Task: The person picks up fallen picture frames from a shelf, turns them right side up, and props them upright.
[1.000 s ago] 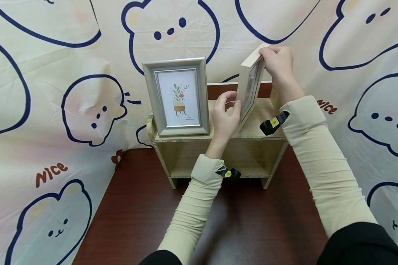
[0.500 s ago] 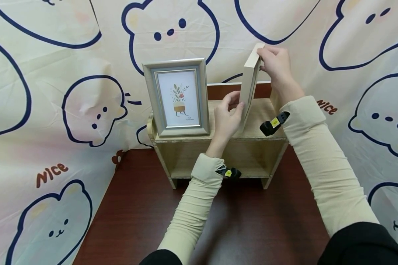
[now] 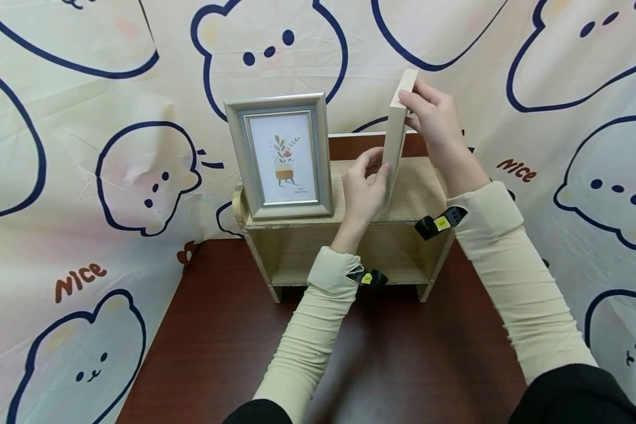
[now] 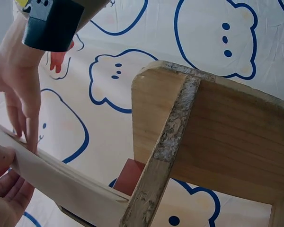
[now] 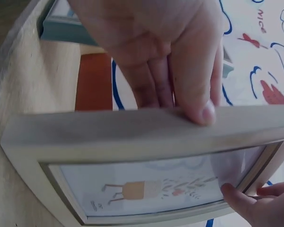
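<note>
A pale picture frame [image 3: 394, 132] stands nearly edge-on over the right part of a small wooden shelf [image 3: 339, 222]. My right hand [image 3: 431, 115] pinches its upper corner. Lower down, my left hand [image 3: 363, 182] grips the near side edge. In the right wrist view, the left hand [image 5: 151, 42] has its thumb on that edge and its fingers behind, while a finger of the right hand [image 5: 270, 205] overlaps the glass. Behind the glass is a potted-plant print [image 5: 137, 190]. The left wrist view shows the frame's edge [image 4: 61, 184] between both hands.
A second picture frame [image 3: 322, 176], silvery with a similar plant print, stands on the shelf's left part. The shelf sits on a dark red-brown table [image 3: 217, 335]. A cartoon-printed cloth [image 3: 74, 206] hangs behind and at both sides.
The picture frame has turned until its face no longer shows in the head view, and its top has moved slightly left. The right hand shifted left and its wrist came down; the left hand barely moved.
</note>
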A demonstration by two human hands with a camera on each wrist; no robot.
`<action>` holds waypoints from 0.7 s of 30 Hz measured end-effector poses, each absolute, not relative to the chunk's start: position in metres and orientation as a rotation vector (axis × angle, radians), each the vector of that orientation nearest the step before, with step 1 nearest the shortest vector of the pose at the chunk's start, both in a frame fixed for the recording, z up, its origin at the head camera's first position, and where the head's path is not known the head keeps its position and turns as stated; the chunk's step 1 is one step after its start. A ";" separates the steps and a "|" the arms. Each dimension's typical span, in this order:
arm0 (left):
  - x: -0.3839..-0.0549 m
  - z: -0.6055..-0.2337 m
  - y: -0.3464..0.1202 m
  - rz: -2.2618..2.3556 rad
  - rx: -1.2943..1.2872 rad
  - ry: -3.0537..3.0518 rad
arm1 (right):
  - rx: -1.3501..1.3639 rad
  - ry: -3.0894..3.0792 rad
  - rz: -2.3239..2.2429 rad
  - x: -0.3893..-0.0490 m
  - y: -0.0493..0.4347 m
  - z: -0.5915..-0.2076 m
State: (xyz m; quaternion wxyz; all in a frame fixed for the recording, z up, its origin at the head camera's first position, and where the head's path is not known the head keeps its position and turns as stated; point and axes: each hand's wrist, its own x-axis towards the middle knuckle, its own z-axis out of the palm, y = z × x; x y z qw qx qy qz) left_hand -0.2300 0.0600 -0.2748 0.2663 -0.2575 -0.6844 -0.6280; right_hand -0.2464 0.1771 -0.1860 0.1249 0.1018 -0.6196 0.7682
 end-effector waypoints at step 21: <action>-0.238 -0.289 0.063 -1.725 -0.808 -1.830 | 0.349 -1.755 2.407 -0.249 0.184 -0.185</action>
